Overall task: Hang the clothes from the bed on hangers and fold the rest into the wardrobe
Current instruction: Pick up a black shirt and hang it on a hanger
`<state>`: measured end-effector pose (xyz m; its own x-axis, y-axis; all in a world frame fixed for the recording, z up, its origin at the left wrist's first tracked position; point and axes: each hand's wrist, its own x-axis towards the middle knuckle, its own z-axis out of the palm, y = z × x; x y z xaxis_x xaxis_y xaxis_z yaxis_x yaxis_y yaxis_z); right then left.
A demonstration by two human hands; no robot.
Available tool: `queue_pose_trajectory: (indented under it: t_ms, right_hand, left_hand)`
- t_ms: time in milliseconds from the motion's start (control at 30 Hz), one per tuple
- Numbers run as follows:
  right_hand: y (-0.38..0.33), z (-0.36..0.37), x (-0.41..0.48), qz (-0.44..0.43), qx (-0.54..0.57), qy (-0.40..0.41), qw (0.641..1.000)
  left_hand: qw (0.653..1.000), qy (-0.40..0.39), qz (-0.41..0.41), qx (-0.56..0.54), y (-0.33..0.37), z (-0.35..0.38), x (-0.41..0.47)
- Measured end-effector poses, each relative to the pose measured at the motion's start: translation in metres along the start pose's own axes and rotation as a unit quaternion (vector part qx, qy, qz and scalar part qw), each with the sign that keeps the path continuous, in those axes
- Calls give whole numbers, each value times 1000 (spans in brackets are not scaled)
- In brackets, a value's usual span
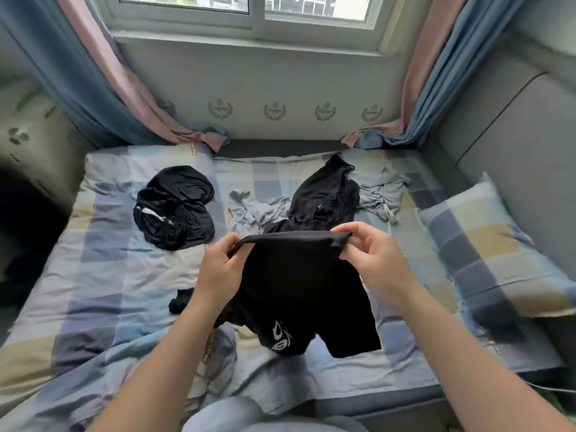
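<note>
Broadly, bed (103,275) fills the frame, covered in a checked blue, grey and beige sheet, rumpled toward the lower edge. Window (255,7) at top centre, with blue-and-pink curtains (93,88) hanging down both sides, their ends resting at the head of the bed. Checked pillow (486,254) at right, against a grey padded wall. Black shorts (299,291) at centre, held up above the sheet; white print on the lower leg, legs hanging toward the viewer. Black crumpled garment (176,207) lies on the bed, upper left of centre, with a white mark on it. Second black garment (324,194) lies just behind the shorts, over pale grey clothing (380,188) spread to either side. Left hand (218,269) and right hand (374,260) each pinch one end of the shorts' waistband, stretching it flat between them. Small black scrap (180,302) on the sheet beside the left wrist; kind unclear.
</note>
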<state>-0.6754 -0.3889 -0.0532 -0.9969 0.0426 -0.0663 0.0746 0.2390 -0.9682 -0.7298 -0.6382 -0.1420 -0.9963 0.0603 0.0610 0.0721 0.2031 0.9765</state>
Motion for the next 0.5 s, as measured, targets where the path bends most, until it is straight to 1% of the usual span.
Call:
queue_pose_trajectory:
  t_ms: [100,200,267,400,500]
  right_hand:
    - [-23,34,-15,-50,-108,76,990]
    - [-41,72,-33,-75,-116,115,984]
    - [-54,97,-42,-90,-107,113,984]
    - [-86,142,-46,-102,-93,98,986]
    - [-106,171,-45,-89,-31,84,992]
  left_hand:
    - [999,-36,12,-10,-2,-31,-13]
    - [996,-82,29,-21,1,-68,-28]
    - [994,-96,43,-32,7,-93,-37]
    - [993,-80,78,-24,20,-134,-47]
    - [994,-74,79,-24,31,-154,-53]
